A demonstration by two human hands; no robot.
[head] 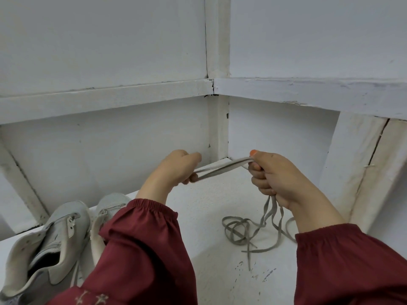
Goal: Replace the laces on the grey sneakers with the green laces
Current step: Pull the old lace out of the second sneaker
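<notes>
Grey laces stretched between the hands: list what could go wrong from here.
1. The loose coil on the white surface, trailing from the right hand, may knot as the laces are bundled.
2. The left sleeve overhangs the sneakers and could knock them aside.

A speckled white table (pixel 204 221) meets white-beamed walls (pixel 110 45).

A white rough-painted surface (pixel 198 221) carries two pale grey fabric sneakers (pixel 50 245), side by side at its left edge. A loose coil of flat grey lace (pixel 237 232) lies well apart to the right, near small dark flecks (pixel 267 274).
</notes>
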